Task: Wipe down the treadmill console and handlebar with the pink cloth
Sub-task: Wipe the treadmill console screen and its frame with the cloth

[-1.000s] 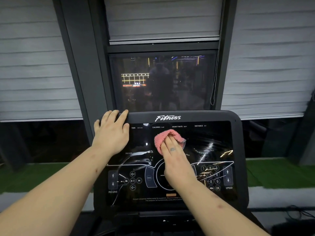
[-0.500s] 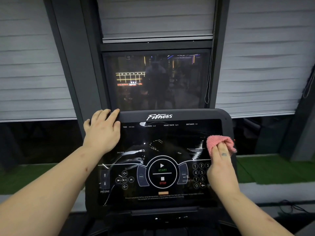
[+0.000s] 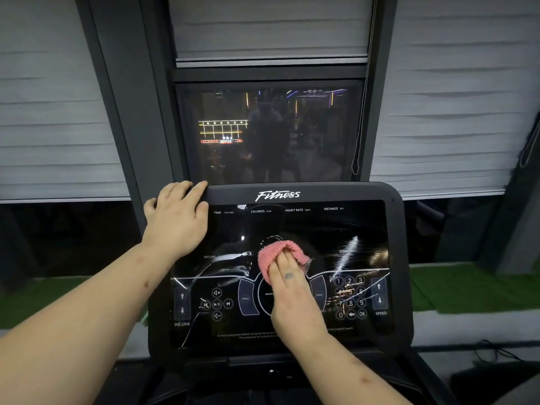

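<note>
One pink cloth (image 3: 274, 254), bunched and ribbed, sits at the middle of a treadmill console (image 3: 401, 258), pressed to the dark glossy panel just above the round centre control. The right hand (image 3: 292, 299) bears on it with its grip apart: the fingers lie straight along the cloth, which folds up round their tips, and a small dark mark shows on one finger. The left hand (image 3: 178, 223), its grip likewise apart, lies flat on the console's top-left corner, fingertips reaching the upper edge.

White script on the top rim reads "Fitness" (image 3: 277, 195). Beneath it run four headings: "TIME min:sec", "CALORIES kcal", "HEART RATE bpm" and "DISTANCE km". At lower left a pair of up and down arrows is marked "INCLINE" (image 3: 182, 324); at lower right a matching pair is marked "SPEED" (image 3: 380, 313). A number pad (image 3: 350, 296) beside the right hand shows digits 0 to 9, a back arrow and "OK". Five media buttons cluster at left, next to a curved key lettered "PROG". Fine print along the bottom edge is too small to read in full. Streaks of glare cross the panel.

Behind the console a dark window (image 3: 268, 133) mirrors coloured lights, flanked by grey blinds (image 3: 455, 112) with one pull cord (image 3: 358, 141). Green turf (image 3: 467, 290) lies below.
</note>
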Available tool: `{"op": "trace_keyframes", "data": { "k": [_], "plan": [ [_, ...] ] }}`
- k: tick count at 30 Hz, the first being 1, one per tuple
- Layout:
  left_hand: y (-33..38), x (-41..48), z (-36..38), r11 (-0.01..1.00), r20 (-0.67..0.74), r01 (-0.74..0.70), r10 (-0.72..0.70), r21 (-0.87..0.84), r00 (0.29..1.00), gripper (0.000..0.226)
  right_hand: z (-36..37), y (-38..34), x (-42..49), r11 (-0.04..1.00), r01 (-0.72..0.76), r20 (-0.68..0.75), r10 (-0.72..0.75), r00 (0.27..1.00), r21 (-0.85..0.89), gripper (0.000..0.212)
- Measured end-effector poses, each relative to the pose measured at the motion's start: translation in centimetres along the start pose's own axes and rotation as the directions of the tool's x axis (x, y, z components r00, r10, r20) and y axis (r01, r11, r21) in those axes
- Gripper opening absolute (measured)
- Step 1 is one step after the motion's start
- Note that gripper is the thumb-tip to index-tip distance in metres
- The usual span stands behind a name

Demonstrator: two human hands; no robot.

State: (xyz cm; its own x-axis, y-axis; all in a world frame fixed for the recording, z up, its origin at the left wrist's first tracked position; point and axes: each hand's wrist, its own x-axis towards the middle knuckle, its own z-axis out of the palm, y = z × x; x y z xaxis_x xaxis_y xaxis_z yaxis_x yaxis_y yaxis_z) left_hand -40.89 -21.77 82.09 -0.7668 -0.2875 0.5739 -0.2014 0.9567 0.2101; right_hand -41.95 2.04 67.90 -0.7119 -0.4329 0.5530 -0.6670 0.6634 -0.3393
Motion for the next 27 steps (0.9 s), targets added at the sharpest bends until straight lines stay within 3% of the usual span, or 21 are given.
{"op": "trace_keyframes", "data": {
  "k": [4, 9, 15, 18, 27],
  "plan": [
    [0.3, -0.3, 0.2, 1.000, -0.030, 0.004, -0.003, 0.011, 1.000, 0.050, -2.0, 4.2, -0.5, 0.997, -0.019, -0.054, 0.015, 0.998, -0.074, 0.096],
    [0.7, -0.5, 0.6, 1.000, -0.037, 0.005, -0.005, 0.019, 0.999, 0.050, -5.4, 9.2, -0.4, 0.979, -0.185, -0.162, 0.170, 0.972, -0.084, 0.096],
    [0.5, -0.4, 0.6, 1.000, -0.020, -0.003, 0.004, 0.020, 1.000, 0.053, -6.5, 9.0, 1.6, 0.946, -0.321, -0.255, 0.299, 0.919, -0.047, 0.084],
    [0.5, -0.4, 0.6, 1.000, -0.005, -0.011, 0.011, 0.025, 1.000, 0.054, -5.4, 6.3, 3.3, 0.954, -0.299, -0.258, 0.280, 0.925, -0.036, 0.084],
    [-0.2, -0.2, 0.2, 0.996, 0.048, -0.056, 0.053, 0.066, 0.997, 0.056, -0.2, -3.4, 7.0, 0.992, -0.045, -0.177, 0.024, 0.984, -0.120, 0.086]
  ]
}}
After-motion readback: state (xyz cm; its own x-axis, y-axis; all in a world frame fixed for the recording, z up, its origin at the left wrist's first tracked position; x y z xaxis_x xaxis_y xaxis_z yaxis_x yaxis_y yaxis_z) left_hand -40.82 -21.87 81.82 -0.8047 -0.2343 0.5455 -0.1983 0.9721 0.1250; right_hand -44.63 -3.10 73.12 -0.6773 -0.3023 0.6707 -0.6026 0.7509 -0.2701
